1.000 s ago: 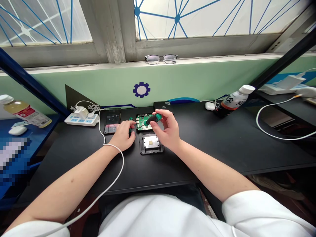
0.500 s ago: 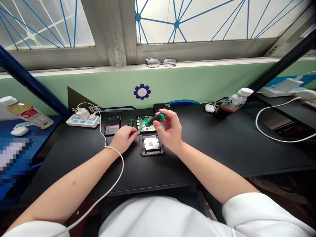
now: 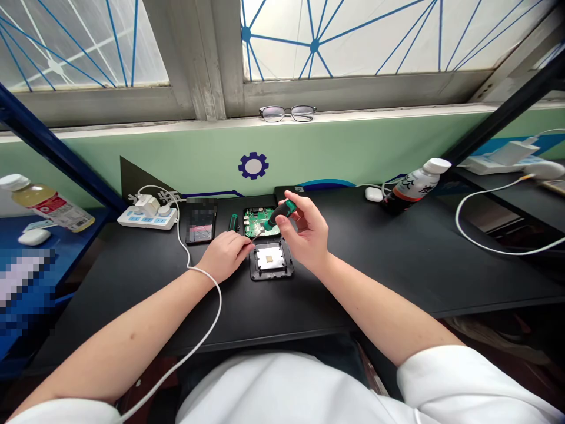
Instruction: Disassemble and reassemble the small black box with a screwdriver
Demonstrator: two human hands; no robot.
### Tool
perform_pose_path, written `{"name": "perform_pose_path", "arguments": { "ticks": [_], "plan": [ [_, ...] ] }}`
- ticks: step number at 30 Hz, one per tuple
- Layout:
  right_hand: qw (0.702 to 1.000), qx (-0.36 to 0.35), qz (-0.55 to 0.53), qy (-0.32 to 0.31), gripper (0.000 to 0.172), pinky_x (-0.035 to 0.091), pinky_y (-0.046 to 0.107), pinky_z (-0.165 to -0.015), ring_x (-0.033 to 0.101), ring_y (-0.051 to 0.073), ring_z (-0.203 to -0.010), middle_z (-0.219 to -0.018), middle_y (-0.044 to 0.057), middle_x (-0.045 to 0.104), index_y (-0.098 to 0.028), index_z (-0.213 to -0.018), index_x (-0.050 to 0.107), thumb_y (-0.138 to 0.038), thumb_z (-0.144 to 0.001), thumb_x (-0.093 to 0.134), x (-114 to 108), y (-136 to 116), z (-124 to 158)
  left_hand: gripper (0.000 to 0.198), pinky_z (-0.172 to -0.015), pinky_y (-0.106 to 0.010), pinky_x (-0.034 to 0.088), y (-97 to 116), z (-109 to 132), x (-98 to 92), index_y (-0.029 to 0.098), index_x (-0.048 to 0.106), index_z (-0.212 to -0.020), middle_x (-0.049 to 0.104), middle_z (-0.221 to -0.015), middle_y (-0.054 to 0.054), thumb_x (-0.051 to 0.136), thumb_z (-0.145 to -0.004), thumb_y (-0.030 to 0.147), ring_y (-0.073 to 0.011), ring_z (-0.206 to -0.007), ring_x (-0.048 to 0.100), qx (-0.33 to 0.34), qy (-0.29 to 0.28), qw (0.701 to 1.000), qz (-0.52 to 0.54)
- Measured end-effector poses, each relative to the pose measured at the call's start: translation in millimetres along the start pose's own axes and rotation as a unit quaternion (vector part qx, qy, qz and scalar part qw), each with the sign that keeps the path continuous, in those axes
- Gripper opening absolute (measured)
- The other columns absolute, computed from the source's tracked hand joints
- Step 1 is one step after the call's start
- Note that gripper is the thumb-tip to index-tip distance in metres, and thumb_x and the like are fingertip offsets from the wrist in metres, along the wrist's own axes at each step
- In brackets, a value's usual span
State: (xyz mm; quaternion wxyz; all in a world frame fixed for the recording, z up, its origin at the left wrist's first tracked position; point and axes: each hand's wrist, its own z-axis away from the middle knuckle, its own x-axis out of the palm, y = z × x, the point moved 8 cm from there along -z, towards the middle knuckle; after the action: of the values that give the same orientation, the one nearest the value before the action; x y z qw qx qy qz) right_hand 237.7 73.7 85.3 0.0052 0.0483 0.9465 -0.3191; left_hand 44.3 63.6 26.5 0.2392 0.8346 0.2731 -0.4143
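Note:
My right hand (image 3: 306,232) is closed round the green and black handle of a screwdriver (image 3: 281,213), its shaft slanting down to the left. At the shaft's tip, the fingers of my left hand (image 3: 227,253) are pinched together; whatever is between them is too small to make out. Beneath the screwdriver lies a green circuit board (image 3: 252,222) in a dark case. Just nearer to me is a black cover (image 3: 271,275) with a silvery plate (image 3: 270,257) and a small tan square on it. A second green and black handle (image 3: 233,222) rests left of the board.
A phone (image 3: 201,222) and a white power strip (image 3: 148,218) are at the left. The white cable (image 3: 216,312) crosses over my left forearm. On the right stand a dark-drink bottle (image 3: 415,185) and a white charging case (image 3: 374,194). Glasses (image 3: 288,113) rest on the sill.
My left hand and the screwdriver's tip have shifted slightly right and toward me, to the gap between board and cover. The handle is held a little more upright.

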Motion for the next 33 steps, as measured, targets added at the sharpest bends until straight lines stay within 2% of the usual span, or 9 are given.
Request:
{"name": "perform_pose_path", "arguments": {
  "ticks": [7,10,14,20,26,30,33],
  "plan": [
    [0.998,-0.015,0.041,-0.04,0.046,0.068,0.04,-0.078,0.072,0.024,-0.102,-0.115,0.01,0.073,-0.03,-0.148,0.064,-0.034,-0.103,0.068,3,-8,-1,0.037,-0.082,-0.036,0.058,-4,2,6.0,0.021,0.072,-0.095,0.073,-0.085,-0.006,0.051,-0.114,0.045,-0.0219,-0.083,0.071,-0.051,-0.035,0.997,0.046],
    [0.992,-0.079,0.055,-0.082,0.053,0.068,0.042,-0.081,0.073,0.025,-0.105,-0.122,0.01,0.075,-0.031,-0.157,0.056,-0.029,-0.104,0.064,8,-22,-2,0.034,-0.082,-0.036,0.057,-1,3,9.4,0.021,0.072,-0.094,0.073,-0.085,-0.006,0.055,-0.112,0.044,-0.0223,-0.083,0.071,-0.054,-0.053,0.995,0.06],
    [0.977,-0.145,0.024,-0.155,0.061,0.068,0.045,-0.089,0.074,0.027,-0.115,-0.128,0.011,0.075,-0.034,-0.164,0.043,-0.021,-0.106,0.057,20,-38,0,0.029,-0.08,-0.036,0.055,15,3,19.5,0.021,0.07,-0.091,0.074,-0.086,-0.006,0.06,-0.11,0.041,-0.0225,-0.082,0.071,-0.012,-0.11,0.99,0.092],
    [0.965,-0.191,0.022,-0.181,0.053,0.068,0.042,-0.086,0.072,0.024,-0.106,-0.12,0.01,0.07,-0.032,-0.151,0.053,-0.019,-0.102,0.067,30,-46,5,0.02,-0.084,-0.039,0.058,21,2,31.8,0.021,0.074,-0.095,0.077,-0.095,-0.007,0.065,-0.107,0.034,-0.0261,-0.092,0.073,-0.026,-0.167,0.978,0.123],
    [0.953,-0.196,0.043,-0.227,0.036,0.066,0.038,-0.077,0.071,0.021,-0.095,-0.111,0.008,0.066,-0.033,-0.142,0.06,-0.029,-0.106,0.064,45,-38,1,0.014,-0.093,-0.042,0.062,16,-2,34.9,0.023,0.076,-0.093,0.078,-0.101,-0.006,0.066,-0.102,0.023,-0.0264,-0.1,0.074,-0.06,-0.192,0.96,0.194],
    [0.955,-0.174,0.039,-0.235,0.034,0.066,0.038,-0.079,0.07,0.021,-0.097,-0.114,0.008,0.067,-0.032,-0.14,0.061,-0.034,-0.106,0.065,48,-32,0,0.019,-0.095,-0.042,0.061,17,-3,32.1,0.022,0.076,-0.095,0.078,-0.102,-0.006,0.061,-0.101,0.012,-0.0237,-0.096,0.074,-0.038,-0.195,0.955,0.22],
    [0.963,-0.152,0.04,-0.219,0.035,0.066,0.039,-0.079,0.07,0.021,-0.095,-0.114,0.008,0.067,-0.031,-0.139,0.061,-0.034,-0.104,0.067,44,-27,2,0.019,-0.096,-0.043,0.061,18,-3,28.4,0.023,0.076,-0.094,0.078,-0.104,-0.006,0.063,-0.098,0.009,-0.0239,-0.097,0.072,-0.004,-0.189,0.959,0.209]
  ]
}}
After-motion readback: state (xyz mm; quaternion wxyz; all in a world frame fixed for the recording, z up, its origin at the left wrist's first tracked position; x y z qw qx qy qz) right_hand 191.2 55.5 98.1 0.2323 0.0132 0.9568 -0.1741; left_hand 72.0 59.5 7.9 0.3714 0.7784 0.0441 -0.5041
